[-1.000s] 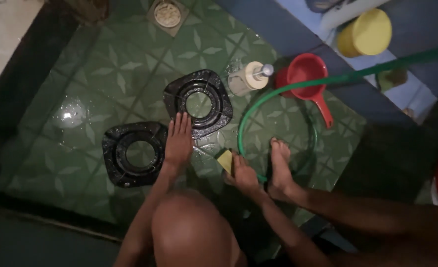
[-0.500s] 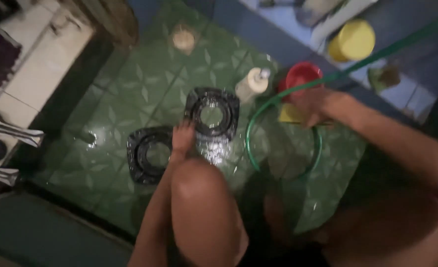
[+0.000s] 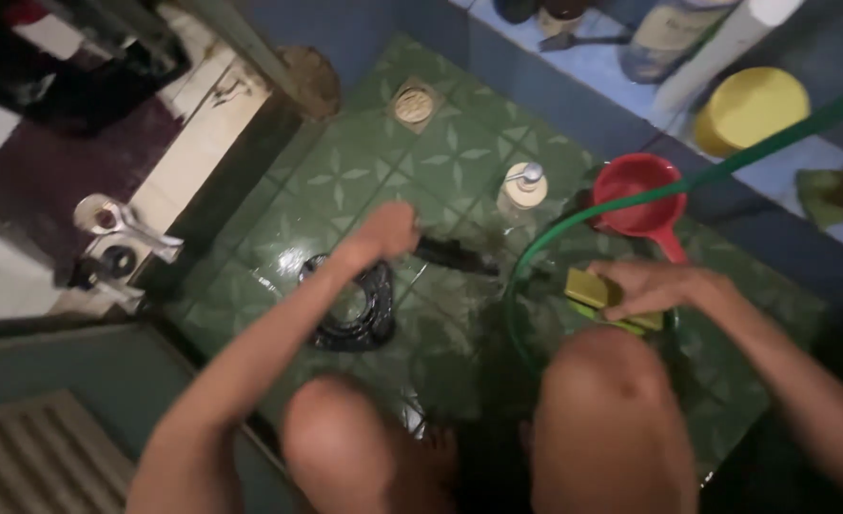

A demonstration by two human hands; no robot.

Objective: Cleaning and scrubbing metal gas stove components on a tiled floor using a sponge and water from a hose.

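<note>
left hand fisted on tilted black square metal burner plate, frame centre | right hand grips yellow-green rectangular sponge, right of it | second black plate flat, below-left

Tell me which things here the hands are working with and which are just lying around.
In hand:
left hand lifting one black burner grate
right hand holding yellow-green sponge
second black burner grate on the floor

Lying about:
pump bottle
red scoop
green hose
yellow tub
floor drain
</note>
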